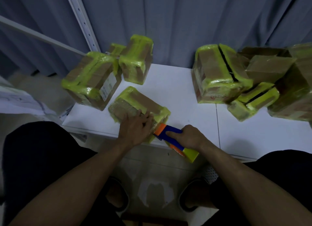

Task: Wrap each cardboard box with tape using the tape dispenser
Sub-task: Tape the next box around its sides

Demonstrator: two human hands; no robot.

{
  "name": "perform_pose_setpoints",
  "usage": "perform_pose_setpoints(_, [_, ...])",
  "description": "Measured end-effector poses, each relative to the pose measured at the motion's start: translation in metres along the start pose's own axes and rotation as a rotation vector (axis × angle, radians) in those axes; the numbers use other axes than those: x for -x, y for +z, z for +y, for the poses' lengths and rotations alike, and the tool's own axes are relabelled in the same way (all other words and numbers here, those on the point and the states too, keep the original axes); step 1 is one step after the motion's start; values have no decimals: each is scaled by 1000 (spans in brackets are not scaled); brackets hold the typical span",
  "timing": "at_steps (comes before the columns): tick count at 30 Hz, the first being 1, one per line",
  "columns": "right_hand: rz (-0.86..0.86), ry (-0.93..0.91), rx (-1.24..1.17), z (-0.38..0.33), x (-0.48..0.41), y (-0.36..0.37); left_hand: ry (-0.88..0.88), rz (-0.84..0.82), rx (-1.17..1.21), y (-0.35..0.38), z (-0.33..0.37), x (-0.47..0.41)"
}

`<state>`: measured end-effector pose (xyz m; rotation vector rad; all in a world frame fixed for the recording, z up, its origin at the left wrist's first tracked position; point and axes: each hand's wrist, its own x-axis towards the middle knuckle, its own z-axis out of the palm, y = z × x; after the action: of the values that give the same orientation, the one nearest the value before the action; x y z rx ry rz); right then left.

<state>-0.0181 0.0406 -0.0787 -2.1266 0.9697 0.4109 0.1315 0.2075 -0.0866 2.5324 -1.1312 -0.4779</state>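
**Cardboard box (135,100) being taped at the counter's near edge**

Cardboard box, already banded in yellow-green tape along its edges, is lying on the white counter (177,90) close to the near edge, toward 7 o'clock from the counter's middle. The left grip (135,129) is resting flat on the box's near end, fingers stretched out and lying together, pressing down on it. The right grip (189,138) is curling round the tape dispenser (168,133), with the forefinger lying straight along its blue body. The dispenser's orange front is touching the box's near corner, at 5 o'clock from the box. A yellow-green tape roll (190,154) is sitting at the dispenser's rear, hanging past the counter's edge.

Two wrapped boxes (91,80) are standing at 10 and 12 o'clock from the box being held, well apart from it, with a third partly hidden behind them. A pile of boxes (217,73) is crowding the counter from 2 to 3 o'clock, some banded in the same tape, some showing mostly bare brown card. A grey-blue curtain (185,14) is hanging behind the counter, and a white perforated rail (81,18) is slanting across it at 11 o'clock.
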Motion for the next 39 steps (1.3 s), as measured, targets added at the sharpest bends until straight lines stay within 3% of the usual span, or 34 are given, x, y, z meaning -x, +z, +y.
perform_pose_setpoints(9, [153, -17, 415, -28, 17, 2, 19, -14, -49, 4, -3, 0])
perform_pose_setpoints(12, [167, -13, 436, -29, 23, 7, 11, 15, -24, 4, 0, 1])
perform_pose_setpoints(23, [190, 36, 49, 9, 50, -30, 70, 155, -32, 22, 0, 4])
perform_pose_setpoints(27, [192, -26, -22, 17, 69, -44, 3, 235, -2, 31, 4, 19])
perform_pose_setpoints(34, [149, -114, -263, 17, 99, -49, 393, 84, 51, 32, -1, 14])
perform_pose_setpoints(39, [141, -103, -279, 26, 108, -46, 366, 76, -164, 29, 6, 11])
